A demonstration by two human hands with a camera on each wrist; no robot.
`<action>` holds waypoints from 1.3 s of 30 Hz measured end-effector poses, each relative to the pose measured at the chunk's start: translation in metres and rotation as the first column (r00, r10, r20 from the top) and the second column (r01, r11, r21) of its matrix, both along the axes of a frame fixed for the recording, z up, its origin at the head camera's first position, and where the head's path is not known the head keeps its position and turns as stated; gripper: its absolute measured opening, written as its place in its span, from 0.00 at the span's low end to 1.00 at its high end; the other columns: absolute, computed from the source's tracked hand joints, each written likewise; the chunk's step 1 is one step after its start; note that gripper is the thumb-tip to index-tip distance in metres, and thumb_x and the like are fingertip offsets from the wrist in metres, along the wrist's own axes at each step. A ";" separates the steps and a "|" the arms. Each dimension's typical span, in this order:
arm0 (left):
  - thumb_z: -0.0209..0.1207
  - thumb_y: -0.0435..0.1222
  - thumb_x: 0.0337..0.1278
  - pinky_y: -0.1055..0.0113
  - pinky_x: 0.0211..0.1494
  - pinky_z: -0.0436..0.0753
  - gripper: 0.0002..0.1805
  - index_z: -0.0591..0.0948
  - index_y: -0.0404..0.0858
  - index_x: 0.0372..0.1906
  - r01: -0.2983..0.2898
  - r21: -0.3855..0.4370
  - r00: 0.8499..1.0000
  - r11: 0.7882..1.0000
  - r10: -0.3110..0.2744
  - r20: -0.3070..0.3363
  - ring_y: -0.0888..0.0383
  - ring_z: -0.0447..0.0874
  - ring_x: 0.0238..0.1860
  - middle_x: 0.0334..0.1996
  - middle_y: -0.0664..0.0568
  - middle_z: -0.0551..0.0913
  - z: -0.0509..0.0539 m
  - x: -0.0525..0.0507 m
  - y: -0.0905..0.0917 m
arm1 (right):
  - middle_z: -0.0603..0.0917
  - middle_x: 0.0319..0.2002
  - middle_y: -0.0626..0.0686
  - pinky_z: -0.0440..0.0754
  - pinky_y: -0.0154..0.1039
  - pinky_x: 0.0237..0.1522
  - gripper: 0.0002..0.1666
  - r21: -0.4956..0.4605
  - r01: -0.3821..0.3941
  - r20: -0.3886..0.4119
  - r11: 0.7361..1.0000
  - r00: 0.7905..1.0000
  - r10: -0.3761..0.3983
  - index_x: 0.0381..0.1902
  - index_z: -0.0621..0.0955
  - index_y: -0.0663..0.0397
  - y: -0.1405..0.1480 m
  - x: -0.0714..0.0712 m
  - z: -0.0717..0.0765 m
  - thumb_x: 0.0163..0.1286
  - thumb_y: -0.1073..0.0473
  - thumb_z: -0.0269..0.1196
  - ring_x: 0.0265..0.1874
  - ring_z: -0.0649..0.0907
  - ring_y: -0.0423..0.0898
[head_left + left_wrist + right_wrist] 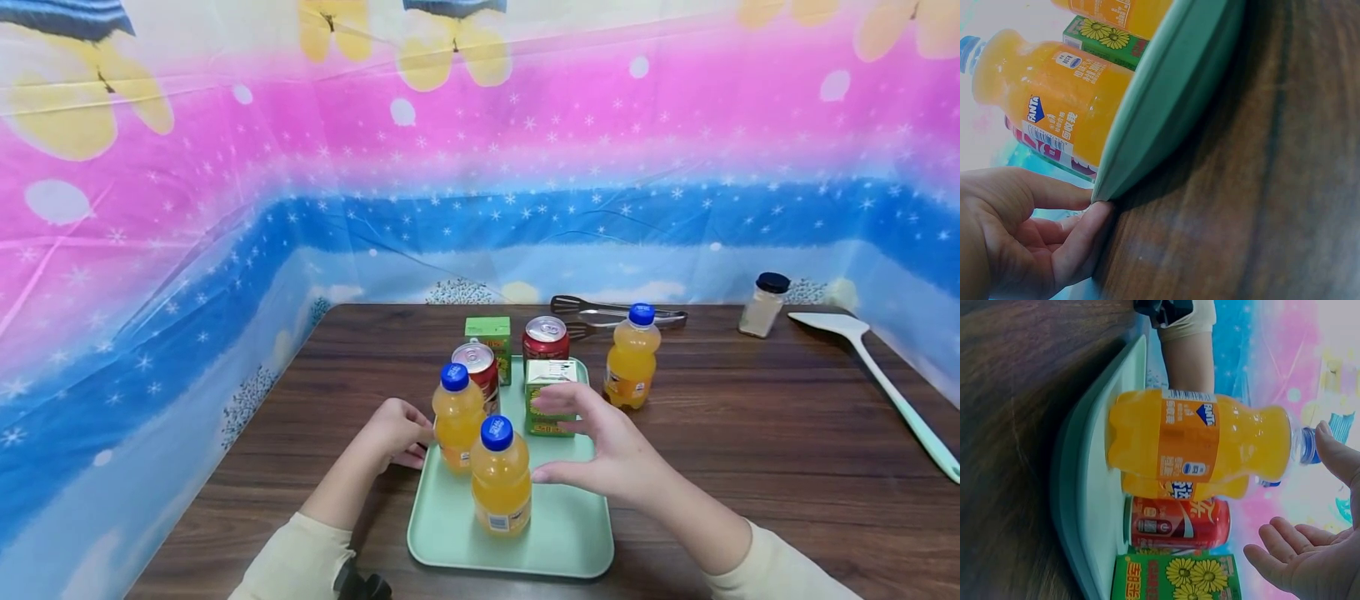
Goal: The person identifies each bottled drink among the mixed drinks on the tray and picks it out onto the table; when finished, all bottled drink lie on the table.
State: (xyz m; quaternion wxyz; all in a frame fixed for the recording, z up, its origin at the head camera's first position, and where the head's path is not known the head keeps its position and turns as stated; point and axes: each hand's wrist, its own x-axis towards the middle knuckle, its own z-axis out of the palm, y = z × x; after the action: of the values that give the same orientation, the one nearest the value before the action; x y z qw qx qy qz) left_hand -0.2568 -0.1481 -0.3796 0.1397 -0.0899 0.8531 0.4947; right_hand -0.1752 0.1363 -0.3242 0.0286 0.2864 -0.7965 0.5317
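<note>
A pale green tray [562, 533] carries two orange-drink bottles with blue caps, one at the front [501, 487] and one at its left edge [457, 421], plus red cans [480, 375] and green cartons [551, 400] behind. My left hand [397, 433] pinches the tray's left rim between thumb and fingers; the left wrist view shows this grip [1041, 231] close up. My right hand [607, 442] hovers right of the front bottle, fingers spread and holding nothing. In the right wrist view that hand [1316, 550] is near the bottle's cap, thumb and fingers apart.
A third orange-drink bottle [632, 358] stands on the wooden table [720, 433] right of the tray. Black-headed tongs [615, 312] lie at the back, with a black-lidded jar [763, 307] and a long white and green spatula [892, 383] at the right.
</note>
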 end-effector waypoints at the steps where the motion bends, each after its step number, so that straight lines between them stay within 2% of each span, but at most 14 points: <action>1: 0.64 0.30 0.53 0.63 0.26 0.84 0.08 0.79 0.29 0.34 -0.001 0.000 1.000 1.000 0.001 -0.001 0.51 0.80 0.23 0.31 0.41 0.78 0.000 0.000 0.000 | 0.76 0.56 0.51 0.76 0.44 0.54 0.42 -0.003 -0.009 0.010 1.000 1.000 0.009 0.60 0.68 0.50 -0.001 0.000 0.000 0.49 0.55 0.75 0.56 0.75 0.49; 9: 0.63 0.30 0.53 0.63 0.25 0.84 0.07 0.79 0.29 0.34 0.002 -0.002 1.000 1.000 -0.002 -0.006 0.52 0.79 0.22 0.30 0.41 0.78 0.001 0.002 0.001 | 0.76 0.56 0.50 0.73 0.49 0.57 0.42 0.009 -0.045 0.083 0.999 0.996 0.044 0.60 0.67 0.47 -0.012 0.003 -0.002 0.49 0.53 0.75 0.56 0.74 0.46; 13: 0.63 0.29 0.53 0.63 0.25 0.84 0.07 0.79 0.28 0.33 0.006 0.008 1.000 1.000 -0.006 -0.010 0.52 0.79 0.22 0.29 0.41 0.77 0.002 0.002 0.001 | 0.76 0.55 0.49 0.75 0.47 0.56 0.41 0.037 -0.051 0.074 0.998 0.996 0.049 0.59 0.68 0.47 -0.016 0.004 -0.005 0.50 0.52 0.74 0.55 0.74 0.46; 17: 0.62 0.28 0.54 0.63 0.25 0.84 0.06 0.78 0.27 0.33 0.014 0.019 1.000 1.000 -0.014 -0.014 0.52 0.78 0.22 0.29 0.40 0.77 0.003 0.003 0.001 | 0.76 0.54 0.47 0.75 0.49 0.55 0.41 0.050 -0.063 0.069 0.997 0.996 0.060 0.59 0.68 0.48 -0.019 0.004 -0.006 0.50 0.52 0.74 0.55 0.75 0.46; 23: 0.62 0.28 0.53 0.63 0.25 0.84 0.06 0.78 0.28 0.33 0.010 0.010 1.000 1.000 -0.009 -0.017 0.52 0.78 0.22 0.29 0.41 0.77 0.002 0.003 0.001 | 0.76 0.54 0.44 0.75 0.51 0.55 0.40 0.064 -0.067 0.118 0.996 0.991 0.060 0.59 0.69 0.45 -0.025 0.004 -0.008 0.49 0.50 0.74 0.53 0.75 0.41; 31: 0.63 0.28 0.53 0.63 0.25 0.84 0.07 0.78 0.28 0.34 0.012 0.012 1.000 1.000 -0.012 -0.015 0.52 0.79 0.22 0.30 0.41 0.77 0.001 0.002 0.000 | 0.76 0.53 0.43 0.76 0.48 0.55 0.42 0.117 -0.079 0.156 0.990 0.986 0.060 0.59 0.68 0.47 -0.031 0.005 -0.012 0.49 0.47 0.74 0.52 0.76 0.41; 39: 0.63 0.29 0.53 0.63 0.25 0.84 0.07 0.78 0.28 0.33 0.010 0.010 1.000 1.000 -0.010 -0.017 0.52 0.79 0.22 0.29 0.41 0.77 0.002 0.002 0.000 | 0.76 0.51 0.42 0.76 0.44 0.54 0.40 0.117 -0.068 0.169 0.991 0.984 0.048 0.58 0.69 0.47 -0.036 0.005 -0.013 0.50 0.48 0.74 0.51 0.76 0.40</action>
State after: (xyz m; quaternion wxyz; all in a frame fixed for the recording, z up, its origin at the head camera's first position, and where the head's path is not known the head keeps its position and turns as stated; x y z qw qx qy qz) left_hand -0.2545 -0.1482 -0.3781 0.1355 -0.0808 0.8521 0.4991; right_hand -0.1706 0.1002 -0.3370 -0.0708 0.2655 -0.8184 0.5046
